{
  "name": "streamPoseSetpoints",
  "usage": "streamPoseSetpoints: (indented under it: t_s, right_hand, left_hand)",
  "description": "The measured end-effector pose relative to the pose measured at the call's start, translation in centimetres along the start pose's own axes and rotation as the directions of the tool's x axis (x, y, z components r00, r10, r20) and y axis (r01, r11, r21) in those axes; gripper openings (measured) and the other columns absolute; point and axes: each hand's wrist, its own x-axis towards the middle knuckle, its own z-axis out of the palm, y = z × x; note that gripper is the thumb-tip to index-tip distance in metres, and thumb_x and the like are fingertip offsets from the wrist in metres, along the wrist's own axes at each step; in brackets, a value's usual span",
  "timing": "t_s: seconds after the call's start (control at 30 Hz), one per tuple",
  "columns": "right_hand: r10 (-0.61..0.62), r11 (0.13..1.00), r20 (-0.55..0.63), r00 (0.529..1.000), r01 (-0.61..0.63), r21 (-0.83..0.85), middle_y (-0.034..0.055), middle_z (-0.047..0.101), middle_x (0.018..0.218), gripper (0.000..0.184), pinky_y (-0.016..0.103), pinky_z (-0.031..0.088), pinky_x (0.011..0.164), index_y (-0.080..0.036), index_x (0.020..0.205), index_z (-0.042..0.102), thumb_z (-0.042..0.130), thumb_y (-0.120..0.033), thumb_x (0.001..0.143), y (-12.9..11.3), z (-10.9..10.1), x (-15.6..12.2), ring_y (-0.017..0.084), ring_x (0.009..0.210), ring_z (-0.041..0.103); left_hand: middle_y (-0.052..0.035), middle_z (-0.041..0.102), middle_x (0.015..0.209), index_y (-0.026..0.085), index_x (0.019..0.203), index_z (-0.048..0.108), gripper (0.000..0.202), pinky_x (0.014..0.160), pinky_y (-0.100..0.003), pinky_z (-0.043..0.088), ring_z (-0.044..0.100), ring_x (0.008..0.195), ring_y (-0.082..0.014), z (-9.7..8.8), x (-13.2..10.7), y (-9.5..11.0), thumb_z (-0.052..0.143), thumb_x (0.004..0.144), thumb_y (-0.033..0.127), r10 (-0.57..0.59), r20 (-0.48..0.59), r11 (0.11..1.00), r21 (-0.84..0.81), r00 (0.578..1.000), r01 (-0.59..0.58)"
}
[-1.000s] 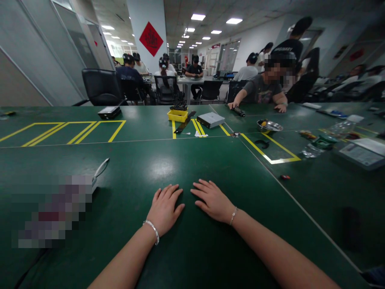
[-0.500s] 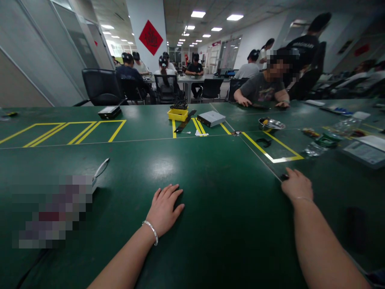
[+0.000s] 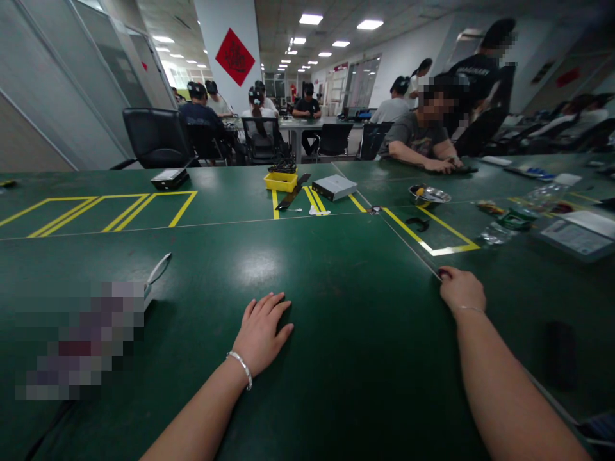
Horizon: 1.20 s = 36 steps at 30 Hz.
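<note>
My left hand lies palm down on the green tabletop, fingers spread, with nothing in it. A pale bracelet circles that wrist. By the seam in the table at the right, my right hand is closed with its fingers curled. A small dark object shows at its fingertips, mostly covered, so its kind is hidden. Farther left on the table rests a blurred-out packet-like item with a white loop at its upper end.
Yellow tape outlines mark the table's far half. Beyond my hands are a yellow bin, a grey-white box, a metal bowl, a black curved piece and a plastic bottle. A co-worker sits across.
My right hand has drawn its fingers in around the small dark object. My left hand stays flat. Across the table, the co-worker's hands have come together. The view has shifted slightly.
</note>
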Motion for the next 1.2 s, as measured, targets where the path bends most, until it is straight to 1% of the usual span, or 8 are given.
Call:
streamPoseSetpoints:
  t_s: [0.17,0.33,0.43,0.53,0.63,0.87,1.07,1.2]
  right_hand:
    - [-0.073,0.997,-0.085,0.994,0.075,0.022,0.0169,0.059,0.094,0.036,0.04,0.041,0.071,-0.014,0.103,0.06,0.034,-0.023,0.08,-1.1,-0.9,-0.6,0.029,0.088,0.054]
    - [-0.431,0.893,-0.114,0.895,0.441,0.085,0.0101,0.059,0.095,0.03,0.037,0.039,0.083,-0.018,0.101,0.057,0.035,-0.025,0.082,-7.6,-1.5,-4.7,0.022,0.093,0.052]
    - [-0.706,0.69,-0.038,0.707,0.699,0.189,0.0033,0.06,0.096,0.024,0.028,0.04,0.083,-0.021,0.099,0.057,0.039,-0.025,0.083,-13.3,-0.9,-10.1,0.015,0.091,0.052]
    - [-0.907,0.387,-0.033,0.421,0.86,0.333,0.0054,0.061,0.09,0.022,0.031,0.041,0.08,-0.018,0.096,0.058,0.04,-0.02,0.083,-17.7,0.0,-15.6,0.016,0.086,0.053]
    - [-0.947,0.278,-0.046,0.318,0.883,0.379,0.0066,0.061,0.088,0.024,0.033,0.041,0.079,-0.018,0.096,0.058,0.038,-0.019,0.083,-19.5,0.2,-19.2,0.017,0.086,0.053]
    - [-0.931,0.329,0.001,0.365,0.838,0.434,0.0001,0.058,0.107,0.039,0.03,0.04,0.087,-0.028,0.119,0.045,0.036,-0.025,0.082,-18.4,-1.7,-16.9,0.016,0.096,0.052]
    - [-0.446,0.891,-0.21,0.87,0.454,-0.01,0.0169,0.048,0.117,0.04,0.044,0.033,0.09,-0.009,0.114,0.051,0.039,-0.024,0.079,-9.2,-1.1,-5.1,0.027,0.11,0.041]
    - [-0.048,0.997,-0.123,0.991,0.041,-0.059,0.0232,0.045,0.117,0.047,0.048,0.035,0.08,-0.009,0.119,0.048,0.039,-0.031,0.078,-1.8,0.6,-0.5,0.035,0.107,0.04]
  left_hand:
    - [-0.0047,0.045,0.129,0.026,0.117,0.046,0.038,0.1,-0.05,0.023,0.036,0.121,-0.0241,0.3,0.0,-0.1,0.046,0.079,0.033,0.01,-0.024,1.0,-0.004,1.0,-0.01]
    - [-0.0034,0.047,0.127,0.027,0.113,0.048,0.034,0.099,-0.051,0.021,0.035,0.121,-0.0242,0.3,0.1,-0.1,0.046,0.08,0.034,-0.001,-0.026,1.0,-0.029,1.0,0.0]
    - [-0.0024,0.052,0.121,0.027,0.109,0.05,0.031,0.1,-0.05,0.022,0.039,0.118,-0.0223,0.2,0.1,0.2,0.045,0.08,0.035,-0.013,-0.038,0.998,-0.063,0.999,0.011]
    - [-0.0016,0.055,0.116,0.027,0.106,0.051,0.029,0.1,-0.048,0.022,0.043,0.114,-0.0205,0.1,0.1,0.4,0.049,0.079,0.034,-0.009,-0.042,0.996,-0.094,0.999,0.005]
    - [0.0006,0.057,0.113,0.027,0.096,0.055,0.021,0.099,-0.048,0.022,0.044,0.112,-0.02,0.0,0.1,0.6,0.052,0.076,0.032,0.008,-0.022,0.993,-0.115,1.0,-0.011]
    - [0.0004,0.062,0.101,0.024,0.08,0.059,0.013,0.096,-0.044,0.029,0.049,0.105,-0.0188,-0.7,0.2,0.7,0.048,0.08,0.03,0.029,-0.03,0.982,-0.188,0.999,-0.034]
    - [-0.0022,0.064,0.089,0.021,0.079,0.06,0.02,0.089,-0.038,0.038,0.055,0.093,-0.018,-1.0,0.3,0.8,0.043,0.082,0.033,-0.012,-0.052,0.962,-0.272,0.999,-0.003]
    - [-0.0017,0.064,0.084,0.021,0.074,0.06,0.022,0.083,-0.034,0.041,0.056,0.087,-0.0172,-1.1,0.3,0.7,0.042,0.082,0.032,-0.059,-0.046,0.949,-0.313,0.997,0.042]
